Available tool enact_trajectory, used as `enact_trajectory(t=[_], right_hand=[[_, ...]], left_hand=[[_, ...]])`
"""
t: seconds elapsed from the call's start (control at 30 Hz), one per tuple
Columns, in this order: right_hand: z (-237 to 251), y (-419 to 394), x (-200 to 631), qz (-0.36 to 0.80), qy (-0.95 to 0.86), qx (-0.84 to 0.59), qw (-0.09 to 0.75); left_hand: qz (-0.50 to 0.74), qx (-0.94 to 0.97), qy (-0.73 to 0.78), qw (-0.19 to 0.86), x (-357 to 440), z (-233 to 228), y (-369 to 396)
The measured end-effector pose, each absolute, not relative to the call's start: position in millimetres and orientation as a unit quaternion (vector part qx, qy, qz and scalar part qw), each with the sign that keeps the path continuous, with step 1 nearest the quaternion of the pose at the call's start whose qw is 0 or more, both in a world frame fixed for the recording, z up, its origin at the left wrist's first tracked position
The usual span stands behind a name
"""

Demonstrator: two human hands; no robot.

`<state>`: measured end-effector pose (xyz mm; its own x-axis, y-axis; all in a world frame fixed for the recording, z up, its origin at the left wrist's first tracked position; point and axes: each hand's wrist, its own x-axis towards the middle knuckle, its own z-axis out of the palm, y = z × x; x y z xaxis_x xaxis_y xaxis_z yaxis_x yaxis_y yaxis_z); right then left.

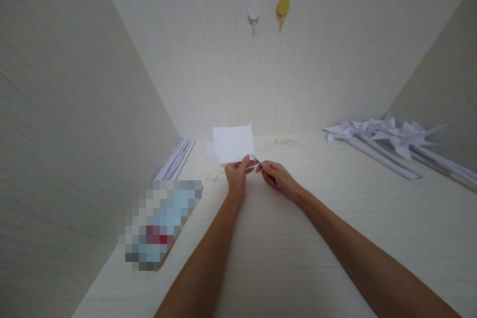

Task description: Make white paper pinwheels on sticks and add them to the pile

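**Two hands meet at the corner of a white sheet**

The left hand (236,175) pinches the lower right corner of a white sheet of paper (233,143), thumb and fingers closed on its edge so that the sheet stands tilted up off the table (305,238) instead of lying flat. Held this way, the corner is kept taut and within reach of the other hand. The right hand (278,177) is closed around a thin dark tool (256,160), too small to identify, whose tip points at the gripped corner and touches or nearly touches it.

The sheet sits at the back of the table, near the rear wall (298,59). A smaller scrap of paper (210,150) lies just behind its left edge. A stack of sheets (174,160) leans along the left wall, handy for the left arm. Finished paper pinwheels (395,141) on white sticks lie well apart to the right, out of the working space. Two hooks (268,10), one white and one yellow, are stuck on the rear wall above
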<state>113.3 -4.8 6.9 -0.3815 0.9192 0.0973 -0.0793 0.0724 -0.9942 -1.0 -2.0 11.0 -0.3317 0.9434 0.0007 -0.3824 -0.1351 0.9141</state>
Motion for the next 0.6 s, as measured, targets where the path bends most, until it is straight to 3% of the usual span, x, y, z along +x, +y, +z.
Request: enact_trajectory(t=[0.6], right_hand=[[5.3,-2.6,112.5,0.578,-0.596,-0.349,0.435]], left_hand=[[0.678,0.328,0.45,0.479,-1.2,11.3,-1.7]])
